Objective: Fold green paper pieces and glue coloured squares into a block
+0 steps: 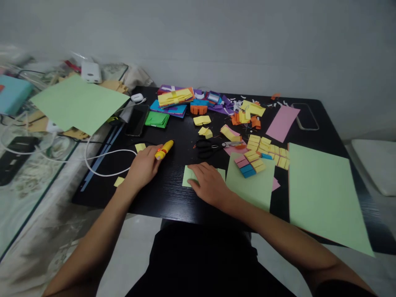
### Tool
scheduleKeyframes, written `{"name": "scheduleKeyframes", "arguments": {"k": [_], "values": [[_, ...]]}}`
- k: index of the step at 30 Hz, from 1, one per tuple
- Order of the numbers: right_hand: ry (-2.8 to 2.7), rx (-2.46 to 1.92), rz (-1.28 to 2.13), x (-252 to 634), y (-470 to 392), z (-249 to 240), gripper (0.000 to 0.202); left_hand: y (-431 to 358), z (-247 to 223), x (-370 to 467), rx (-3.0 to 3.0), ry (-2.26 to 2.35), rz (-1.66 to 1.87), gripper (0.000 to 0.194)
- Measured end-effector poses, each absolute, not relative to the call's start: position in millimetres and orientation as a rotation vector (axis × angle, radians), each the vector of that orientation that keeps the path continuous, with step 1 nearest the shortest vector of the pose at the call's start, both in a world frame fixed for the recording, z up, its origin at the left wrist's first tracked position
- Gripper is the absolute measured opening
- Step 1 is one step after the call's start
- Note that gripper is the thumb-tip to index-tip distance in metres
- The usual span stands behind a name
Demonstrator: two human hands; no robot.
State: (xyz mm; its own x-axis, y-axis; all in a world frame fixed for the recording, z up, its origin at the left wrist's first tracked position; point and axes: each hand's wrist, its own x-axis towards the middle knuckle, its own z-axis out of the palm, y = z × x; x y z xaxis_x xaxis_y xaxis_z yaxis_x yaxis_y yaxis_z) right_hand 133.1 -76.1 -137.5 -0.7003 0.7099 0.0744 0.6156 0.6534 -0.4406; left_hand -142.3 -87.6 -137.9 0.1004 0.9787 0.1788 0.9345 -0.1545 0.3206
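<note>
My left hand is closed round a yellow stick-shaped tool with a small red glow near its lower end; its exact kind is unclear. A white cable runs from the left up to this hand. My right hand lies with fingers spread on a small light green paper piece, partly hiding it. Just beyond that hand are black-handled scissors, their blades pointing right. To its right, a block of folded yellow, pink and blue paper pieces rests on a light green sheet.
Folded paper bundles and white scraps lie along the back. A dark phone is at the back left. Large green sheets flank the work area. A pink strip and a clear phone case sit back right.
</note>
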Motion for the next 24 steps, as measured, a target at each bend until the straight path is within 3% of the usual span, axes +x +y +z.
{"name": "scheduleKeyframes", "arguments": {"k": [7,14,18,24], "values": [[-2.627,-1.091,0.559,132,-75,-134,0.037,-72,-151,-142,2.335,1.887,0.570,0.049],[-2.117,-1.009,0.505,187,-83,-123,0.032,-102,-136,-120,2.331,1.979,0.629,0.057],[-2.282,-1.074,0.426,220,-95,-136,0.040,-135,-137,-68,2.439,1.754,0.646,0.048],[-2.540,-1.133,0.402,223,-103,-161,0.053,-150,-163,-31,2.516,1.695,0.529,0.057]]}}
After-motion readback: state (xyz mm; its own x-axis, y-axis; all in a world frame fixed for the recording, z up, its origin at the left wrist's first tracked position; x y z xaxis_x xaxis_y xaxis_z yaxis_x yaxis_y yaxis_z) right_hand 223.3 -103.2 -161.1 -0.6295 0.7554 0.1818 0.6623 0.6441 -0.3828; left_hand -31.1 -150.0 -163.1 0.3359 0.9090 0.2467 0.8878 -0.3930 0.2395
